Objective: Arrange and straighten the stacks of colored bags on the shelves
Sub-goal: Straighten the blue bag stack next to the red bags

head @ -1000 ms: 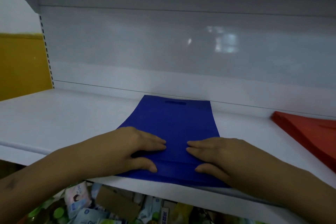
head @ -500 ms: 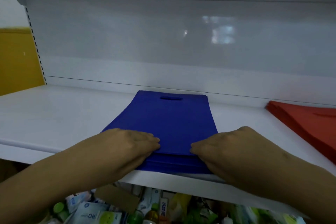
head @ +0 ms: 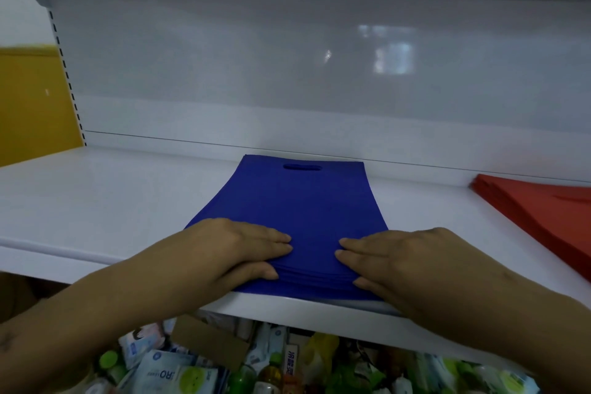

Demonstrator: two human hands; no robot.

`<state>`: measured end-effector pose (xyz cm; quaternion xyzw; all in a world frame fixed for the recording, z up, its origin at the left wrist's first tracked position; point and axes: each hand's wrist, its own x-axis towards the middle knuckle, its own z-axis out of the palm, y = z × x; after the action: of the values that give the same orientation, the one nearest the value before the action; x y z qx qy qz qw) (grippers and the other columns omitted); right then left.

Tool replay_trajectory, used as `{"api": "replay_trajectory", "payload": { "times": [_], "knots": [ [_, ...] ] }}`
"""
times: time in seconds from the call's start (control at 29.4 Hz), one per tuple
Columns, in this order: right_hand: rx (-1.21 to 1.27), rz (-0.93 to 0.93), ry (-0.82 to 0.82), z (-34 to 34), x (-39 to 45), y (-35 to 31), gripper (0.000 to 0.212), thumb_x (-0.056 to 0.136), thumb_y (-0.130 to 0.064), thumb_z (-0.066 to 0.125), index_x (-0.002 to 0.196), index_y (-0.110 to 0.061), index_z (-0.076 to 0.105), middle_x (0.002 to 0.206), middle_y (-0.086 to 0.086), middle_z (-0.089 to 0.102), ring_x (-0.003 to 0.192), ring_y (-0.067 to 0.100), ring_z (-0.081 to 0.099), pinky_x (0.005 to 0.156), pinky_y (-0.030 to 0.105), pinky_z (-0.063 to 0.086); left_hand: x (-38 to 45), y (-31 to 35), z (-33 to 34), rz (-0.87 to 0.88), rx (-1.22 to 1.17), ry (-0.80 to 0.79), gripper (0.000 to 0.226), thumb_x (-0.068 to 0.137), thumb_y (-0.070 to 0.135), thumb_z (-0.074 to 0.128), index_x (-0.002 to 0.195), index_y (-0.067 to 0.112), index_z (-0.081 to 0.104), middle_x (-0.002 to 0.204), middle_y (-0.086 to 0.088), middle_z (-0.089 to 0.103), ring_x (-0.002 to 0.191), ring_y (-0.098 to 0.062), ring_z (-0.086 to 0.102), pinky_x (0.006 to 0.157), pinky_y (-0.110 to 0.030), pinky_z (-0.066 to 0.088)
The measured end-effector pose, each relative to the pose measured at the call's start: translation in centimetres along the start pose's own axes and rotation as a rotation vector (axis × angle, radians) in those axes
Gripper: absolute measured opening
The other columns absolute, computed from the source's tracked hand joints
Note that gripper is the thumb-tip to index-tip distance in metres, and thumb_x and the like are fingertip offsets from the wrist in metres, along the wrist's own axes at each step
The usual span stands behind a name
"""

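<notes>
Head view: I am squaring the blue bag stack (head: 303,211) at the shelf's (head: 96,201) near edge. My left hand (head: 236,249) and right hand (head: 403,262) are pressing flat, fingers straight, thumbs against the front edge. Next, I judge: aligning the red stack (head: 543,211), far right.

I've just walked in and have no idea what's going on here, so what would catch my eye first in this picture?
The deep blue stack of bags in the middle of the white shelf, its handle cut-out toward the back wall. Both hands lie flat on its near end, the left hand and right hand with fingers pointing toward each other. A red stack sits at the far right, and jumbled packets and bottles fill the space below.
</notes>
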<state>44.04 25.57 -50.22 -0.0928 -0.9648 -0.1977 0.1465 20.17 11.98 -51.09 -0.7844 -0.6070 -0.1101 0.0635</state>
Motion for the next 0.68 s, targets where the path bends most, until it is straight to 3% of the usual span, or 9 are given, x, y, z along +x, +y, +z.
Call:
{"api": "replay_trajectory", "payload": {
  "times": [0.17, 0.24, 0.31, 0.34, 0.58, 0.68],
  "knots": [
    [0.054, 0.07, -0.221, -0.4, -0.1, 0.0, 0.074, 0.099, -0.043, -0.003, 0.108, -0.035, 0.069, 0.109, -0.018, 0.068, 0.086, 0.001, 0.068, 0.048, 0.023, 0.055, 0.3, -0.1, -0.3, -0.069, -0.108, -0.021, 0.063, 0.079, 0.077, 0.017, 0.131, 0.05, 0.041, 0.134, 0.042, 0.03, 0.127, 0.027, 0.016, 0.104, 0.002, 0.011],
    [0.076, 0.082, -0.279, -1.8, 0.4, -0.1, 0.074, 0.092, -0.054, -0.009, 0.124, -0.042, 0.057, 0.13, -0.025, 0.054, 0.109, -0.002, 0.059, 0.074, 0.028, 0.058, 0.5, -0.3, 0.0, -0.069, -0.106, -0.035, 0.065, 0.078, 0.079, 0.016, 0.132, 0.051, 0.038, 0.133, 0.045, 0.028, 0.129, 0.025, 0.014, 0.106, 0.001, 0.009],
    [0.14, 0.09, -0.334, -2.2, 0.4, 0.1, 0.081, 0.074, -0.07, -0.012, 0.142, -0.048, 0.028, 0.149, -0.032, 0.021, 0.134, -0.005, 0.03, 0.105, 0.028, 0.039, 0.5, -0.4, 0.3, -0.074, -0.068, -0.04, 0.065, 0.077, 0.08, 0.013, 0.133, 0.053, 0.033, 0.133, 0.046, 0.024, 0.13, 0.025, 0.011, 0.106, 0.001, 0.008],
    [0.166, 0.088, -0.375, -2.3, 0.4, 0.0, 0.085, 0.068, -0.073, -0.013, 0.144, -0.049, 0.02, 0.15, -0.032, 0.012, 0.138, -0.005, 0.021, 0.11, 0.026, 0.031, 0.4, -0.4, 0.4, -0.076, -0.064, -0.04, 0.066, 0.076, 0.081, 0.011, 0.133, 0.053, 0.031, 0.134, 0.045, 0.023, 0.13, 0.025, 0.011, 0.105, 0.001, 0.008],
    [0.195, 0.08, -0.423, -1.7, 0.7, 0.3, 0.093, 0.058, -0.065, -0.017, 0.146, -0.047, 0.009, 0.151, -0.032, 0.004, 0.14, -0.005, 0.01, 0.113, 0.024, 0.024, 0.5, -0.3, 0.6, -0.087, -0.056, -0.044, 0.075, 0.074, 0.082, 0.004, 0.137, 0.05, 0.027, 0.136, 0.044, 0.02, 0.13, 0.025, 0.007, 0.105, 0.002, 0.008],
    [0.216, 0.094, -0.43, -1.8, 0.6, 0.2, 0.089, 0.062, -0.067, -0.011, 0.146, -0.046, 0.009, 0.152, -0.031, 0.004, 0.141, -0.005, 0.008, 0.114, 0.023, 0.022, 0.6, -0.3, 0.5, -0.085, -0.07, -0.084, 0.074, 0.072, 0.079, 0.011, 0.139, 0.049, 0.02, 0.138, 0.043, 0.014, 0.128, 0.028, 0.0, 0.103, 0.004, 0.003]
  ]
}}
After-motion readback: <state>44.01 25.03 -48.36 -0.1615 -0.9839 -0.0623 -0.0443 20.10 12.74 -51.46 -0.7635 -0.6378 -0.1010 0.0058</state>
